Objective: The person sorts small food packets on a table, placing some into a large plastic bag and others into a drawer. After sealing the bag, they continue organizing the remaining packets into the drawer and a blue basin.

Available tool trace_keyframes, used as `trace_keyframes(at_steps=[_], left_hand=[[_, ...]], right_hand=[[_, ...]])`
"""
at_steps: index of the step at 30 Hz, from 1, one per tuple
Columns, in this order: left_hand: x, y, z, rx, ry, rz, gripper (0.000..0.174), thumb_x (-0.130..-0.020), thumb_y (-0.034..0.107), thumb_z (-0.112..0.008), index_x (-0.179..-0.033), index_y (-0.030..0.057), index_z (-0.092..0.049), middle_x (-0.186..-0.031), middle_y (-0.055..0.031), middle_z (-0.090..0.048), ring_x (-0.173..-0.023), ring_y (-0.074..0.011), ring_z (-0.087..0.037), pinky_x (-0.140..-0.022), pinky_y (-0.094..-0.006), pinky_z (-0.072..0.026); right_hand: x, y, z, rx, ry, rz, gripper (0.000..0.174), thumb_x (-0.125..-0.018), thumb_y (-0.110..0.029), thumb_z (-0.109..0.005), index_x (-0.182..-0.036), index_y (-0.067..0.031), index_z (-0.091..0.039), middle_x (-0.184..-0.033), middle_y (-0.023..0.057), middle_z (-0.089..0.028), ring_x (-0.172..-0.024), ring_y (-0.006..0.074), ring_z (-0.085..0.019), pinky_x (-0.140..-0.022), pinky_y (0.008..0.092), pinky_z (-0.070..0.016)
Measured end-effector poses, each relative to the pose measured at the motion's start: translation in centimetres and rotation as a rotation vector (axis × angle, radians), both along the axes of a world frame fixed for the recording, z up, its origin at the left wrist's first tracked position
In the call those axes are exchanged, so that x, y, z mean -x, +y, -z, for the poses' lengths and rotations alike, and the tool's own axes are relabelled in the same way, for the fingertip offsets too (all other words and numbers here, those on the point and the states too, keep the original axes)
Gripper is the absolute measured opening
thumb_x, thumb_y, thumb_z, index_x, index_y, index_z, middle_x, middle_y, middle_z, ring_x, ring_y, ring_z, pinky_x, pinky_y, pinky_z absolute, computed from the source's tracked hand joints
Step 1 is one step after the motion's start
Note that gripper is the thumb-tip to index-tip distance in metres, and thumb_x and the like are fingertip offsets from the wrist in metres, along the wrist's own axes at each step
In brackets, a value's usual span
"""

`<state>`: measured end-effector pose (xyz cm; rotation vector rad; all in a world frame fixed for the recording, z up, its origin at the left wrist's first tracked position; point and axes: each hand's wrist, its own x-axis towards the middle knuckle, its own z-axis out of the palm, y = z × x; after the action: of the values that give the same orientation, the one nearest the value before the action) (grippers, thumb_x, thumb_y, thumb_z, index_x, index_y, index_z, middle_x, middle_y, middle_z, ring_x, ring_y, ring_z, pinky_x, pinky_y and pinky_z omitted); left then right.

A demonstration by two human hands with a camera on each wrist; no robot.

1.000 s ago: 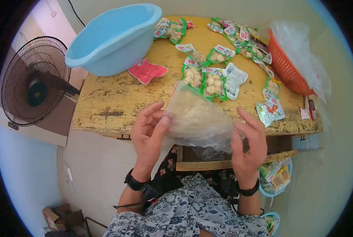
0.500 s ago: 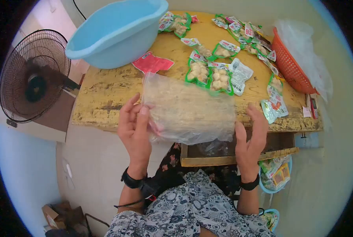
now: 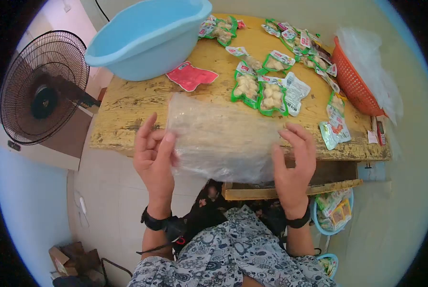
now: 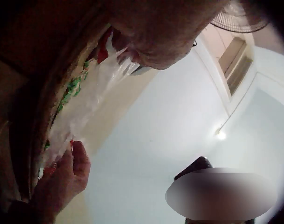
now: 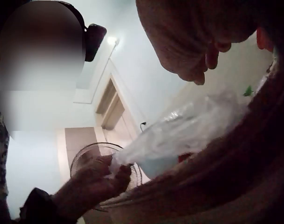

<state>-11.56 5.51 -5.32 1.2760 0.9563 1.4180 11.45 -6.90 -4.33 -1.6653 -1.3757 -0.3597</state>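
Note:
A clear plastic bag [image 3: 223, 138] is stretched flat between both hands above the table's front edge in the head view. My left hand [image 3: 155, 158] pinches its left side between thumb and fingers. At the bag's right edge is my right hand [image 3: 295, 165], thumb and fingers spread around that side; the left wrist view shows this hand [image 4: 65, 177] with fingertips together at the plastic. The right wrist view shows the left hand [image 5: 97, 182] gripping the bag [image 5: 179, 135]. Beyond the bag lie green-edged packets of round pale pieces [image 3: 272, 98] and a red packet [image 3: 191, 76].
A blue basin [image 3: 147, 43] stands at the table's back left, a fan [image 3: 44, 91] to its left. On the right, a red basket [image 3: 355, 81] holds clear plastic. An open drawer [image 3: 290, 191] sticks out below the front edge. Packets fill a low tub [image 3: 336, 213].
The bag has spread out from a bunched, slanted shape to a wide flat one. My left hand has moved left with it, while the right hand has shifted slightly.

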Motion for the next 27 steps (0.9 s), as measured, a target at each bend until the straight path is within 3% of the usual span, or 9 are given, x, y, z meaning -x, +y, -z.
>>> trace_keyframes(at_steps=[2, 5, 8, 14, 17, 19, 21, 22, 27], left_hand=[[0.8, 0.2, 0.0, 0.013, -0.022, -0.022, 0.05, -0.098, 0.002, -0.064, -0.145, -0.0007, -0.05, -0.092, -0.002, -0.068, -0.069, -0.0035, -0.057, -0.057, -0.0191, -0.0466], [1.9, 0.4, -0.4, -0.007, -0.13, -0.053, 0.051, -0.097, 0.001, -0.063, -0.146, -0.0014, -0.049, -0.093, -0.0016, -0.067, -0.071, -0.0039, -0.057, -0.057, -0.0186, -0.0457], [2.5, 0.4, -1.9, -0.012, -0.262, -0.071, 0.052, -0.097, 0.0, -0.062, -0.146, -0.0034, -0.047, -0.095, -0.002, -0.066, -0.072, -0.0053, -0.058, -0.058, -0.0191, -0.0461], [1.4, -3.9, -6.8, -0.127, -0.29, -0.118, 0.057, -0.094, -0.003, -0.062, -0.147, -0.0062, -0.043, -0.097, -0.0061, -0.065, -0.073, -0.0099, -0.06, -0.061, -0.0225, -0.0495], [0.5, -4.1, -5.5, -0.372, -0.074, -0.124, 0.063, -0.089, -0.008, -0.067, -0.147, -0.0057, -0.044, -0.098, -0.01, -0.066, -0.075, -0.0127, -0.062, -0.063, -0.0232, -0.0508], [-0.5, -3.7, -4.4, -0.483, 0.071, -0.185, 0.063, -0.09, -0.008, -0.067, -0.148, -0.0055, -0.044, -0.098, -0.0099, -0.066, -0.077, -0.0127, -0.062, -0.065, -0.0236, -0.0512], [-1.6, -3.1, -3.4, -0.52, 0.093, -0.161, 0.058, -0.091, -0.005, -0.069, -0.145, -0.0029, -0.049, -0.1, -0.0079, -0.066, -0.08, -0.0114, -0.061, -0.07, -0.0233, -0.0504], [-2.1, -2.5, -2.9, -0.474, 0.123, -0.128, 0.055, -0.092, -0.004, -0.069, -0.144, -0.002, -0.051, -0.1, -0.0071, -0.066, -0.081, -0.0109, -0.061, -0.071, -0.0236, -0.05], [-4.3, 1.0, 0.8, -0.183, 0.116, 0.12, 0.043, -0.096, 0.004, -0.067, -0.138, 0.0022, -0.056, -0.099, -0.0011, -0.064, -0.081, -0.007, -0.059, -0.069, -0.0222, -0.0492]], right_hand=[[1.6, 0.6, -1.2, -0.072, -0.113, 0.033, 0.034, -0.083, 0.003, -0.071, -0.115, -0.0038, -0.066, -0.109, 0.0149, -0.065, -0.081, 0.033, -0.066, -0.074, 0.0374, -0.0562], [4.8, 0.8, -2.5, 0.168, 0.248, -0.181, 0.031, -0.09, -0.003, -0.066, -0.121, -0.0046, -0.064, -0.103, 0.0158, -0.064, -0.086, 0.0347, -0.066, -0.079, 0.0421, -0.0549], [7.5, 2.6, -2.1, 0.32, 0.236, -0.33, 0.026, -0.096, -0.007, -0.062, -0.121, -0.001, -0.063, -0.099, 0.0139, -0.066, -0.085, 0.0256, -0.066, -0.079, 0.0359, -0.0527], [11.9, 11.7, -1.1, 0.219, 0.87, -1.026, 0.031, -0.101, -0.015, -0.058, -0.128, -0.001, -0.054, -0.095, 0.0132, -0.065, -0.081, 0.0251, -0.065, -0.071, 0.0393, -0.0547], [12.7, 13.2, -4.5, 0.51, 1.028, -1.362, 0.028, -0.101, -0.016, -0.059, -0.124, -0.0012, -0.058, -0.099, 0.0109, -0.066, -0.092, 0.0197, -0.065, -0.079, 0.0384, -0.0554], [11.2, 14.7, -3.2, 0.316, 0.498, -1.462, 0.026, -0.099, -0.017, -0.061, -0.12, -0.0024, -0.062, -0.103, 0.0101, -0.067, -0.091, 0.022, -0.067, -0.079, 0.0387, -0.0563], [9.6, 15.7, -0.9, 0.232, 0.342, -1.428, 0.023, -0.096, -0.017, -0.063, -0.115, -0.0032, -0.066, -0.105, 0.01, -0.069, -0.089, 0.0246, -0.068, -0.078, 0.0388, -0.0568], [8.9, 15.9, 0.0, 0.243, 0.449, -1.371, 0.022, -0.095, -0.017, -0.064, -0.112, -0.0034, -0.068, -0.105, 0.0104, -0.071, -0.087, 0.0261, -0.069, -0.077, 0.0389, -0.0569], [2.7, 14.6, 0.4, 0.31, 0.205, -0.628, 0.021, -0.093, -0.018, -0.066, -0.102, 0.0, -0.071, -0.09, 0.0126, -0.073, -0.078, 0.0281, -0.07, -0.072, 0.0385, -0.0555]])
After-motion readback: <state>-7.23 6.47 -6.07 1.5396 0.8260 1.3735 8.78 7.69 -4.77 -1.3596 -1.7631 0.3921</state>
